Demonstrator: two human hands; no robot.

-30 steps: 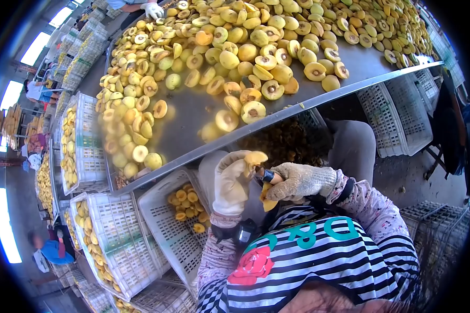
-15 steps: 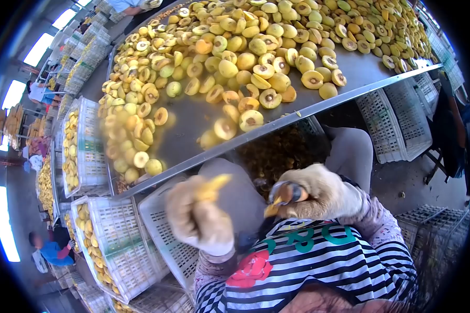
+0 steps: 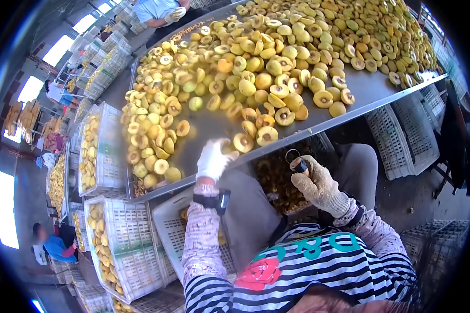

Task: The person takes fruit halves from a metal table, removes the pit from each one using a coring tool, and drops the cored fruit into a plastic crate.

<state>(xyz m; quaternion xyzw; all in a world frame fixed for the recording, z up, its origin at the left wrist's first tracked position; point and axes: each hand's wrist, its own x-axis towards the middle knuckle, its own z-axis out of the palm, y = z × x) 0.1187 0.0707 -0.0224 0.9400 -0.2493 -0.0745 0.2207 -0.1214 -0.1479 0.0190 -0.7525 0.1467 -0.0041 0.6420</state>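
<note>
Watching remotely, I see my left hand's point(image 3: 213, 160) fingers parted beside a halved fruit point(image 3: 243, 142), handily near the counter's point(image 3: 365, 83) edge, while my right hand's point(image 3: 319, 189) fingers wrap the ring-ended tool's point(image 3: 299, 166) handle, seemingly to keep its tip facing outward.

A metal table point(image 3: 368, 84) carries yellow fruit halves point(image 3: 284, 116), heaped thickly across the far side and far right, many showing brown centres. More spread down to the near left. A greener piece point(image 3: 196, 104) lies left of centre. Small brownish bits point(image 3: 185, 32) lie along the far left edge.
</note>
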